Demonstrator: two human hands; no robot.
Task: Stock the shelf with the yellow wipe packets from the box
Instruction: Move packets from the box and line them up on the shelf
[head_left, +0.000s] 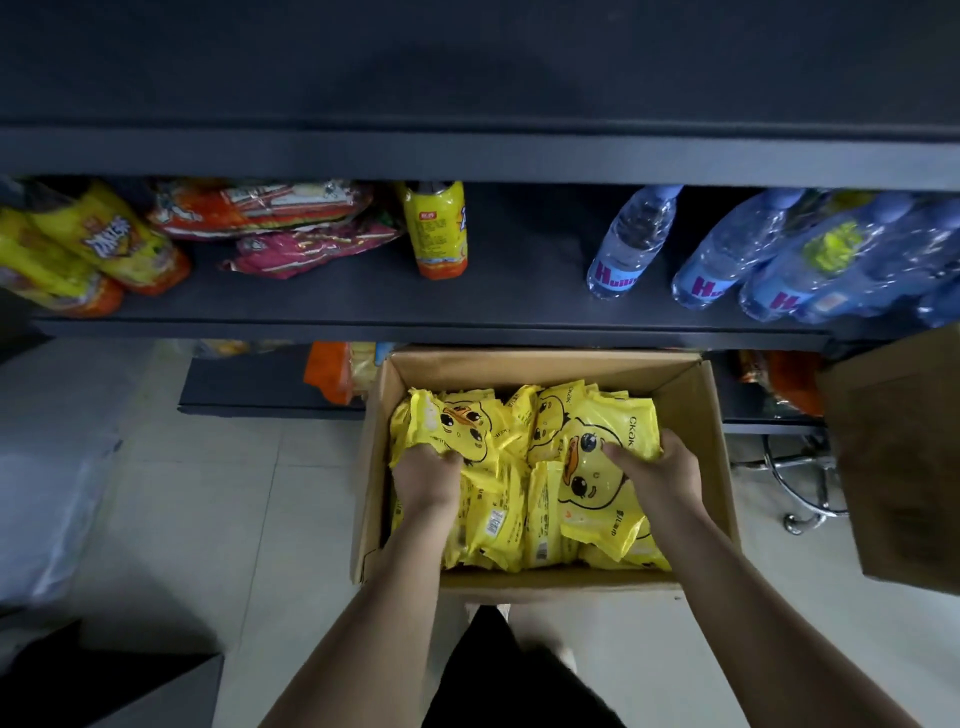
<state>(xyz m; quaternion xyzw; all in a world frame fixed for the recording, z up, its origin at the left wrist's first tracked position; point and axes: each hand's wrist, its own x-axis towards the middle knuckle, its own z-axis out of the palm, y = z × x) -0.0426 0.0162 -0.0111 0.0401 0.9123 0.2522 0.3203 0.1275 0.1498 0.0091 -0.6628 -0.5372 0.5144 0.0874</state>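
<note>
Head view recorded both my hands down inside the box (545, 364), which stood on the floor directly below the shelf (519, 296). My left hand (423, 475) was curled into the near edge of a yellow wipe packet (457, 423) in the left pile. My right hand (657, 467) gripped a second packet (587, 467) in the right pile, thumb on its printed face, fingers over its right edge. That packet's long axis ran from me toward the shelf. Bare shelf lay ahead and above, between the yellow bottle (436, 228) and the water bottles (631, 241). Judgement: both hands equally near; the lift would go up and forward
</note>
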